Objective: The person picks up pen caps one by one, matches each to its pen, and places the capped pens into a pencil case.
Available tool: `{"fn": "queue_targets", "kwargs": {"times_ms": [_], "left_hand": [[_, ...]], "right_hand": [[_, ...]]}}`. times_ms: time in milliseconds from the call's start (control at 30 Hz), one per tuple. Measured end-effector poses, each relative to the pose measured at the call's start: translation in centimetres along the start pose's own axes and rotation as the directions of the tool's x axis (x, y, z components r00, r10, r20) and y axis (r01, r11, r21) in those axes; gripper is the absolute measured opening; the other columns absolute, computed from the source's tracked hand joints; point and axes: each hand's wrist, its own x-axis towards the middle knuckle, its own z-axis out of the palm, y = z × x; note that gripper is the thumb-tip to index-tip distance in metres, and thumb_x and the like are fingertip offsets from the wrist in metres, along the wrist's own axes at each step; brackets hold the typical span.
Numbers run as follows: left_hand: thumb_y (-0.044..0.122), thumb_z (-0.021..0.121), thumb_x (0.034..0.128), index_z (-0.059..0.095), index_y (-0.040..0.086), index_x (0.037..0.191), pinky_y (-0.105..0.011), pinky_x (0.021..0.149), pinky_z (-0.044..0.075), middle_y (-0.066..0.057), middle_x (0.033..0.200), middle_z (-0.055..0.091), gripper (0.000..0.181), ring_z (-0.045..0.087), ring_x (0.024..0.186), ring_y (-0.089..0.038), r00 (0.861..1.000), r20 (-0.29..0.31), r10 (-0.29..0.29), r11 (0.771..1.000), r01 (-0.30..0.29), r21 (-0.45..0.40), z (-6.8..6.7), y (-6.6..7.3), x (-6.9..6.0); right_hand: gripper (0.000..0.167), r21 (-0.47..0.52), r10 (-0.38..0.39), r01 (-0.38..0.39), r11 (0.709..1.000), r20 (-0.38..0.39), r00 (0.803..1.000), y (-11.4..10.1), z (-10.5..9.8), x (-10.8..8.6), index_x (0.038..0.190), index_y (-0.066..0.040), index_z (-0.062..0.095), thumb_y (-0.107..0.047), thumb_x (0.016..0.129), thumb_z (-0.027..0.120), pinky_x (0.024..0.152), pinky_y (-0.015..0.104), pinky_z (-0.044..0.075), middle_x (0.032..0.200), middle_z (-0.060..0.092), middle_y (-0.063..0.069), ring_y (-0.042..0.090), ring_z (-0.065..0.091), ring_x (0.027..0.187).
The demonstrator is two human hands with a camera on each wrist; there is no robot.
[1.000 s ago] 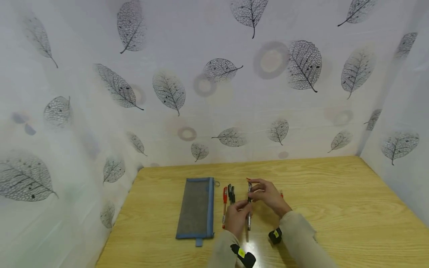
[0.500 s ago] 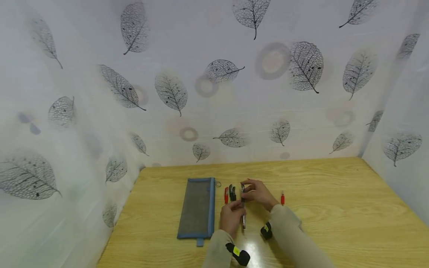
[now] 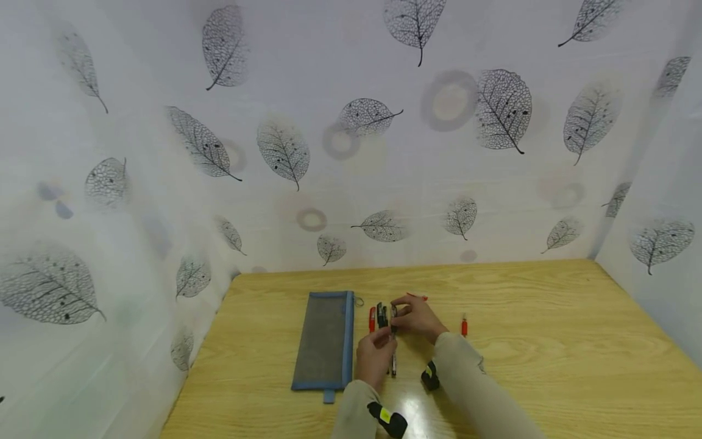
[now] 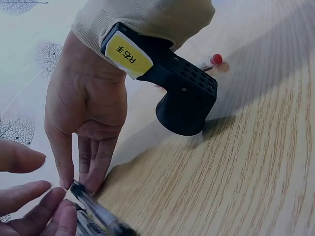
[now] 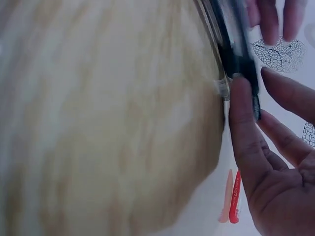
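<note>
In the head view my left hand and right hand meet at an upright-lying black pen. Right thumb and fingers pinch its upper end, while left fingertips hold it lower down. Black pens and a red pen lie close on its left, partly hidden by the left hand. The left wrist view has the pen beside my left hand and right hand. In the right wrist view, right-hand fingers touch dark pens, blurred together.
A grey mesh pouch with blue edging lies left of the pens on the wooden table. One red pen lies right of my right hand, and a red item shows behind it. Leaf-patterned sheeting surrounds the table.
Both hands have shifted left with the pen, bringing it up beside the other black pens. The red items near the right hand are more exposed.
</note>
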Motion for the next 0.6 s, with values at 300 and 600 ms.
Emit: {"fn": "queue_targets", "kwargs": {"times_ms": [300, 600], "left_hand": [[0.008, 0.067, 0.0882, 0.067, 0.004, 0.115, -0.034, 0.080, 0.053, -0.005, 0.104, 0.068, 0.027, 0.062, 0.094, -0.017, 0.998, -0.028, 0.050, 0.995, -0.052, -0.081, 0.2, 0.2, -0.2], [0.007, 0.064, 0.0903, 0.063, -0.004, 0.117, -0.029, 0.071, 0.055, -0.008, 0.097, 0.064, 0.030, 0.063, 0.081, -0.015, 0.992, 0.050, 0.111, 0.965, -0.096, -0.245, 1.1, 0.4, -0.5]], "right_hand": [[0.037, -0.042, 0.006, -0.008, 0.999, -0.035, 0.999, -0.4, -0.2, -0.7, 0.122, 0.010, 0.058, -0.002, 0.088, 0.066, 0.071, 0.039, 0.057, 0.104, 0.065, 0.024, 0.029, 0.068, 0.081], [0.039, -0.005, -0.018, 0.017, 1.000, -0.084, 0.996, -0.2, -2.6, -2.0, 0.125, 0.008, 0.058, -0.010, 0.090, 0.066, 0.069, 0.039, 0.057, 0.104, 0.066, 0.020, 0.029, 0.067, 0.076]]}}
